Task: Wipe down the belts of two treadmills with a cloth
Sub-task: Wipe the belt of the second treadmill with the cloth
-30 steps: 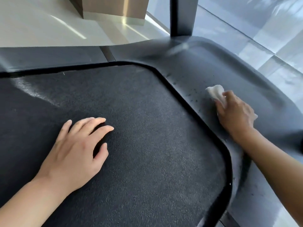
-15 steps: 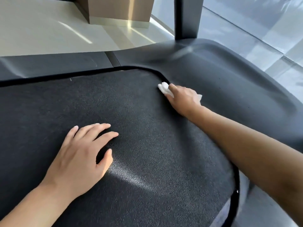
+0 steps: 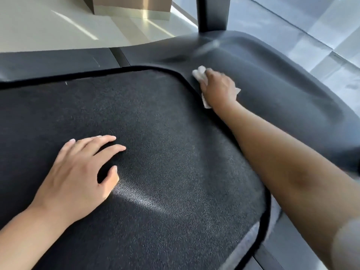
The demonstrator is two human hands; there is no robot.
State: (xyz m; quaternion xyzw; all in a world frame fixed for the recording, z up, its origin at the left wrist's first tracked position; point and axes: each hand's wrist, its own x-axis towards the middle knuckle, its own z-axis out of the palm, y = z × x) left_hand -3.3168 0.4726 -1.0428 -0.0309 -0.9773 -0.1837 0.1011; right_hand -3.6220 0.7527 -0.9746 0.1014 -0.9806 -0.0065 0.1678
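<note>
The right hand (image 3: pixel 219 88) is pressing a small white cloth (image 3: pixel 199 74) down onto the smooth dark cover (image 3: pixel 272 84) of the treadmill, just outside the curved black edge that borders the textured belt (image 3: pixel 155 143). The cloth is lying at about one o'clock in the view, crumpled, with one bunch showing past the fingertips and two corners sticking out from under the palm on the wrist side. The fingers are lying over the cloth with the knuckles raised; the hand is slightly blurred, so whether they are curling round the cloth or only bearing flat on it cannot be told for sure. The bare right forearm is reaching in from five o'clock, crossing over the belt's rounded corner.

The left hand (image 3: pixel 78 176) is resting palm-down on the belt at about eight o'clock, grasping nothing, with its fingers spread and lightly bent and the thumb tucked toward the palm. A streak of reflected light is lying on the belt just right of this hand.

At twelve o'clock a dark upright post (image 3: pixel 212 14) is rising from the cover. Beyond the treadmill, a pale glossy floor (image 3: pixel 39 26) is showing at eleven o'clock, with the base of a brown box-like block (image 3: pixel 132 4) standing on it. At two o'clock a grey floor is lying beside the cover.
</note>
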